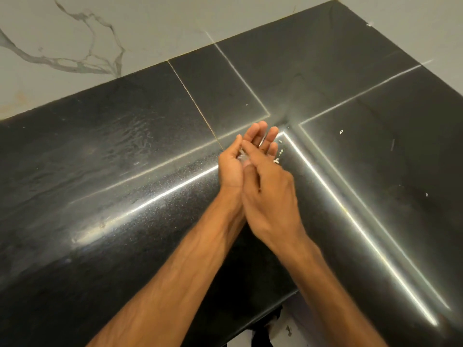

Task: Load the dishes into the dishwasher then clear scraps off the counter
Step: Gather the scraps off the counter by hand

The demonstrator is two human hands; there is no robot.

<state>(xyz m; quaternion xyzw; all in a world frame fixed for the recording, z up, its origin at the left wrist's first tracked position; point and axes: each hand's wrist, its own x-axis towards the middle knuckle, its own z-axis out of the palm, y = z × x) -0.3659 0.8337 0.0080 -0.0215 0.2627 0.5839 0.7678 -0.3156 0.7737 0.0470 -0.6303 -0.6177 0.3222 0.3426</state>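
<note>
Left hand is cupped palm up, fingers straight, carrying small white scraps; right hand bends its fingers into that palm, grip unclear. Glossy black stone counter bears stray white bits just beside the fingertips.

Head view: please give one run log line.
left hand: cupped, holds scraps | right hand: over left palm | counter: loose scraps
</note>
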